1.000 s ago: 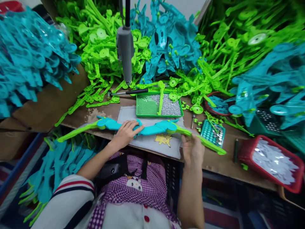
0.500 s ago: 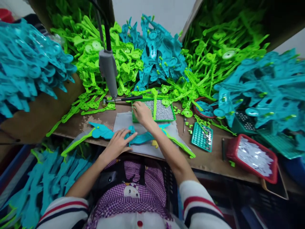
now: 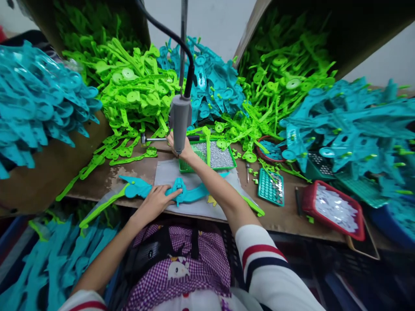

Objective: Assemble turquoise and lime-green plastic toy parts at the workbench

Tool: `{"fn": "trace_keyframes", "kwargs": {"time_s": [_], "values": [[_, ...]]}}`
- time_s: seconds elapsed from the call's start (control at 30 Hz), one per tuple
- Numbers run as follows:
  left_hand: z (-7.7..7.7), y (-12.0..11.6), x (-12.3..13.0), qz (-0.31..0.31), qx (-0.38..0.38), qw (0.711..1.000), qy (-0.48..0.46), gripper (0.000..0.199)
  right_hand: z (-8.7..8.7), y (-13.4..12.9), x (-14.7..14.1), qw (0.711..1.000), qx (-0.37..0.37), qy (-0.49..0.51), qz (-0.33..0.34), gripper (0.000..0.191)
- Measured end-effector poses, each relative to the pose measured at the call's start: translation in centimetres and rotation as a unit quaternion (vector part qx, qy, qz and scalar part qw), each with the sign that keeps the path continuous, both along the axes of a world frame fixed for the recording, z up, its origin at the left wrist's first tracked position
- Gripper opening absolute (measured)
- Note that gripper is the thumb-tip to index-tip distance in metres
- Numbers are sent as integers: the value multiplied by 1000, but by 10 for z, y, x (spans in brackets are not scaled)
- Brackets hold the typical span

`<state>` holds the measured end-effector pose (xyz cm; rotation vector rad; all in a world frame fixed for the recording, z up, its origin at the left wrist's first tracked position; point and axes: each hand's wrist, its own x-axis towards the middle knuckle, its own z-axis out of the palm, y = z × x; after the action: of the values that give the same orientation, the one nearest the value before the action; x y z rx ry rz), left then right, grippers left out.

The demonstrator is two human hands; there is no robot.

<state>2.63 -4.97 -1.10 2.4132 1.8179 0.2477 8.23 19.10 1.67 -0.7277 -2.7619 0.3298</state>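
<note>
My left hand [image 3: 157, 199] rests on the blue plastic assembly [image 3: 194, 194], its thumb reaching to the raised centre piece; the fingers lie spread over the part. Green arms extend from both ends of the assembly, which lies on a grey sheet [image 3: 164, 169]. My right hand [image 3: 181, 149] is raised at the hanging grey electric screwdriver [image 3: 180, 116], which partly covers it. How its fingers close around the tool is hard to make out. Below and right of that hand is a green tray [image 3: 234, 162] of small metal screws.
A hammer [image 3: 158, 139] lies behind the tray. Heaps of green parts [image 3: 136, 90] and blue parts [image 3: 214, 82] line the back. To the right are a teal tray [image 3: 264, 190], a small screwdriver [image 3: 247, 172] and a red basket [image 3: 327, 224] of clear pieces.
My right hand has moved from the screw tray up and left to the hanging screwdriver. The screwdriver appears further right and lower. My left hand has stayed on the blue assembly, its fingers shifted slightly left.
</note>
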Motion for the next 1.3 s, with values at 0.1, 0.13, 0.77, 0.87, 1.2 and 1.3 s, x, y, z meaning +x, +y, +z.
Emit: {"fn": "trace_keyframes", "kwargs": {"time_s": [0.1,0.13,0.77,0.87,1.2,1.3], "values": [[0,-1,-4,-12,-16,1000,19,48,13,8,28,996,11,-16,-90,31],[0,-1,-5,-15,-23,999,30,49,18,9,41,992,9,-7,-122,29],[16,3,-22,-130,-140,981,39,46,-23,-221,285,845,-288,142,-428,31],[13,2,-22,-127,-134,982,28,46,-23,-218,280,870,-268,71,-407,26],[13,4,-24,-137,-130,981,47,48,-21,-217,277,866,-246,14,-434,23],[13,5,-24,-140,-137,980,43,48,-21,-214,278,863,-278,14,-423,23]]}}
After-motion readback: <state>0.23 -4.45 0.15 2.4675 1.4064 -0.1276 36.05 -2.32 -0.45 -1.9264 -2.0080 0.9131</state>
